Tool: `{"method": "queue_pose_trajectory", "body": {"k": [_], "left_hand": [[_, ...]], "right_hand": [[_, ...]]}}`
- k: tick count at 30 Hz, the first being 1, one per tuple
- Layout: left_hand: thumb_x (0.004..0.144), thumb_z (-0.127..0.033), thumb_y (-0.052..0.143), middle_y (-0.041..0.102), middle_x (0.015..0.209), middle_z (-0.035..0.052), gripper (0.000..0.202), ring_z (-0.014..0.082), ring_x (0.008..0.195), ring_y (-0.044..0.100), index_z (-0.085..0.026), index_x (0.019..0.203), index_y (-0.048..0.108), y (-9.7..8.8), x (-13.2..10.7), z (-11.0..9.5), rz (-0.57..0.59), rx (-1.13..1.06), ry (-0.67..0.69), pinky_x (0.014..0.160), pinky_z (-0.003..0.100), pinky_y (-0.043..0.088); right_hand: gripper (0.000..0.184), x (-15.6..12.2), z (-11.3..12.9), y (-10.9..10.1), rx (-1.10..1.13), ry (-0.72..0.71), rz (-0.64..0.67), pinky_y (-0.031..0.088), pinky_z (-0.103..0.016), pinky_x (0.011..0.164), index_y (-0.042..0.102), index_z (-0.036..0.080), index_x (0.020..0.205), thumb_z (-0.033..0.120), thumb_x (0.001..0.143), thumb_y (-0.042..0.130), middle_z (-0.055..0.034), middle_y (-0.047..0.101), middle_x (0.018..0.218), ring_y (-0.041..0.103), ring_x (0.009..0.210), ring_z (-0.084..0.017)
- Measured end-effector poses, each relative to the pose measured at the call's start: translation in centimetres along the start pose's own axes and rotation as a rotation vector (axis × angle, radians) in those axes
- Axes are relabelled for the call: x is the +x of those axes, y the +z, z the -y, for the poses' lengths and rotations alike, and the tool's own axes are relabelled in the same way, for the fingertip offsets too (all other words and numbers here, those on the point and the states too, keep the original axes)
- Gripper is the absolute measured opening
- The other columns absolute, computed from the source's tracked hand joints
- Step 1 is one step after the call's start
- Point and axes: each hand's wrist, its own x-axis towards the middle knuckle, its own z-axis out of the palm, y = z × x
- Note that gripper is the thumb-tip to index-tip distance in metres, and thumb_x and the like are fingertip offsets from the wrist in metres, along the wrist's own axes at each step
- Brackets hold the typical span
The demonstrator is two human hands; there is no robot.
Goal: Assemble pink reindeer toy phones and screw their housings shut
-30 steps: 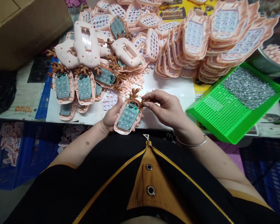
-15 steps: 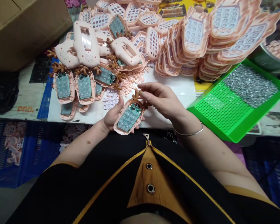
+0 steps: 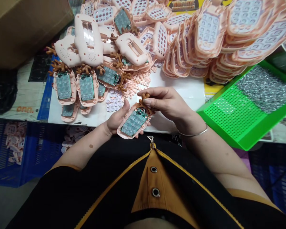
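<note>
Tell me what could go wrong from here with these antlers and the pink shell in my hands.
The right hand pinches the thin brown antlers at the top of the pink shell that the left hand cradles; forcing them could snap a prong, or the shell could slip from the palm. The leaning shell stacks might topple if bumped.

Bare to above the elbow, the left forearm (image 3: 83,149) and right forearm (image 3: 219,159) reach forward from the torso and converge near the body's midline. The left hand (image 3: 114,119) lies palm up, fingers curled under in a cupping grip, its thumb (image 3: 125,106) raised alongside. The right hand (image 3: 169,103) hovers just above and to the right, palm down, wrist (image 3: 193,125) bent inward, thumb and forefinger pinched at the tips, remaining fingers loosely folded.
</note>
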Motion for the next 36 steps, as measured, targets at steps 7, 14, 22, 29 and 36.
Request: {"method": "queue_pose_trajectory", "body": {"k": [7, 14, 22, 29, 36], "left_hand": [[0.096, -0.076, 0.014, 0.076, 0.096, 0.0149, 0.087, 0.0248, 0.074, 0.074, -0.013, 0.113, 0.07, 0.1, 0.0, 0.1, -0.024, -0.003, -0.008, 0.057, 0.031, 0.057], [0.1, -0.069, 0.015, 0.074, 0.081, 0.011, 0.081, 0.0241, 0.068, 0.073, -0.013, 0.136, 0.06, 0.3, 0.0, 0.1, -0.031, 0.02, 0.008, 0.058, 0.031, 0.057], [0.094, -0.079, 0.01, 0.076, 0.093, 0.0159, 0.095, 0.0279, 0.073, 0.075, -0.01, 0.135, 0.061, 0.1, -0.7, -0.6, -0.065, 0.015, -0.062, 0.059, 0.036, 0.061], [0.089, -0.073, -0.019, 0.076, 0.088, 0.0149, 0.111, 0.0295, 0.078, 0.075, -0.011, 0.116, 0.069, 0.6, -1.0, -2.4, -0.214, 0.113, -0.097, 0.064, 0.041, 0.062], [0.084, -0.088, 0.001, 0.078, 0.101, 0.0161, 0.107, 0.03, 0.077, 0.075, -0.015, 0.112, 0.074, -1.4, -1.4, -2.6, -0.31, 0.102, -0.073, 0.066, 0.04, 0.063]], "right_hand": [[0.041, -0.1, -0.3, -0.3, -0.226, -0.15, 0.018, 0.047, -0.028, 0.056, 0.077, 0.022, 0.105, 0.051, 0.078, 0.082, 0.0003, 0.065, 0.083, 0.055, 0.061, -0.01], [0.015, -0.7, -0.1, 2.0, -0.92, -0.396, -0.273, 0.05, -0.037, 0.078, 0.072, 0.019, 0.093, 0.018, 0.083, 0.062, -0.0078, 0.067, 0.091, 0.061, 0.086, -0.022], [0.024, 0.9, -0.7, 1.0, -0.104, 0.016, -0.051, 0.042, -0.025, 0.051, 0.065, 0.018, 0.085, 0.033, 0.071, 0.077, 0.0039, 0.059, 0.064, 0.051, 0.055, -0.01], [0.037, 2.4, 0.0, 0.4, -0.061, -0.108, -0.039, 0.048, -0.021, 0.06, 0.068, 0.019, 0.074, 0.036, 0.054, 0.094, 0.0046, 0.067, 0.07, 0.06, 0.073, -0.01], [0.019, 2.9, 0.2, 0.0, -0.267, -0.211, -0.056, 0.051, -0.026, 0.075, 0.073, 0.023, 0.073, 0.031, 0.063, 0.087, 0.0093, 0.071, 0.071, 0.065, 0.078, -0.008]]}}
